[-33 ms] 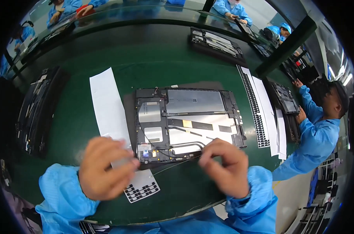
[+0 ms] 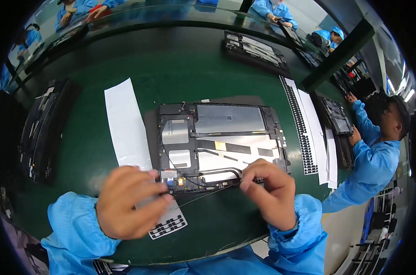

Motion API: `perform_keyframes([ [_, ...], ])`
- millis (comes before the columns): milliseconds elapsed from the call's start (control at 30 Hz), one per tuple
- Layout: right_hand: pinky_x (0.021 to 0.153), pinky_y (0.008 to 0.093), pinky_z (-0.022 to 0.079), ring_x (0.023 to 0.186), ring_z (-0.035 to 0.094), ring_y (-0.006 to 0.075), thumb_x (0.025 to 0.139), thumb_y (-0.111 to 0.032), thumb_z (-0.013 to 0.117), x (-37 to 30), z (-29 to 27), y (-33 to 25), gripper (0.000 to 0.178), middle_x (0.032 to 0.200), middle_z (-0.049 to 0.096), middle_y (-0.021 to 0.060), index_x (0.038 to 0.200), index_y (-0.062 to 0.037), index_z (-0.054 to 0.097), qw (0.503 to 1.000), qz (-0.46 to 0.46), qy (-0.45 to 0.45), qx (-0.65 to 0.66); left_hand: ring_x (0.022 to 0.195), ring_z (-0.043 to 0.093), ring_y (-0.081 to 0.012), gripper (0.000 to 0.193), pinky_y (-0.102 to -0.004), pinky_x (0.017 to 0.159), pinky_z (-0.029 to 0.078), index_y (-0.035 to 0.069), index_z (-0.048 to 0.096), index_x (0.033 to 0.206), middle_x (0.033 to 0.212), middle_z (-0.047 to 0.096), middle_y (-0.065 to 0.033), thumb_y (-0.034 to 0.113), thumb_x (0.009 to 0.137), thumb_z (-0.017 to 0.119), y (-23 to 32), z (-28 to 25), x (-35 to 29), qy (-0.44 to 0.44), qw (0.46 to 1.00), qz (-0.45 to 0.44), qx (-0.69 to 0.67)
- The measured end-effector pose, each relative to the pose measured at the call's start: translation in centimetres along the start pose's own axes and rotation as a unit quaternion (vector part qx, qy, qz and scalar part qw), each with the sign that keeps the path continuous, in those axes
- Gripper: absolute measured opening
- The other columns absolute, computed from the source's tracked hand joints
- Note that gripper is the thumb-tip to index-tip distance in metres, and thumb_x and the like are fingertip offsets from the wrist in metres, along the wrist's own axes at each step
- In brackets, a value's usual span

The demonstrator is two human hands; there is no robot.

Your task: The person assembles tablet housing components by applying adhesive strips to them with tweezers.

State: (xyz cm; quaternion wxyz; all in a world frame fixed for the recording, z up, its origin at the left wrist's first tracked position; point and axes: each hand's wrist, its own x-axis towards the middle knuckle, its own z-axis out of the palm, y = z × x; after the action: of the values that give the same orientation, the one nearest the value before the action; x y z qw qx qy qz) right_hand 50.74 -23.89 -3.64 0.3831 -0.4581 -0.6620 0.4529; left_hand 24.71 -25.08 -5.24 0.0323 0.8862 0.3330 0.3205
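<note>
Black device [image 2: 224, 146] lies just beyond right hand [image 2: 273, 195]; that hand pinches a thin rod [image 2: 206, 195].

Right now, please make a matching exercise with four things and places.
1. Open black device with silver panels
2. Thin grey strand
3. Short white card with black pieces
4. Long white strip with black pieces

A. Right of the device
B. At the right hand
C. Green table's middle
D. Partly hidden by left hand

1-C; 2-B; 3-D; 4-A
</note>
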Motion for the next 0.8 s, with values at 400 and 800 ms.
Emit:
perform_keyframes([
  [400,0.087,0.0363,0.037,0.1,0.05,0.03,0.066,-0.001,0.062,0.3,0.0,1.3,0.007,0.114,0.053,0.0159,0.072,-0.0012,0.058,0.997,-0.044,-0.026,-0.058,0.08,0.056,-0.0206,0.02,-0.0334,0.069,0.043,0.005,0.064,0.083,0.086,0.059,-0.0056,0.011,0.064,0.062,1.0,4.2,1.8,0.002,0.996,0.092,0.015],
  [800,0.083,0.0326,0.039,0.094,0.052,0.0259,0.069,0.0,0.062,0.3,-0.4,1.4,0.007,0.106,0.055,0.016,0.075,-0.0002,0.059,0.997,-0.056,0.044,-0.016,0.077,0.055,-0.0261,0.024,-0.0389,0.063,0.041,0.002,0.062,0.087,0.088,0.059,-0.0137,-0.001,0.063,0.061,-3.5,4.3,9.7,-0.026,0.995,0.017,0.094],
])
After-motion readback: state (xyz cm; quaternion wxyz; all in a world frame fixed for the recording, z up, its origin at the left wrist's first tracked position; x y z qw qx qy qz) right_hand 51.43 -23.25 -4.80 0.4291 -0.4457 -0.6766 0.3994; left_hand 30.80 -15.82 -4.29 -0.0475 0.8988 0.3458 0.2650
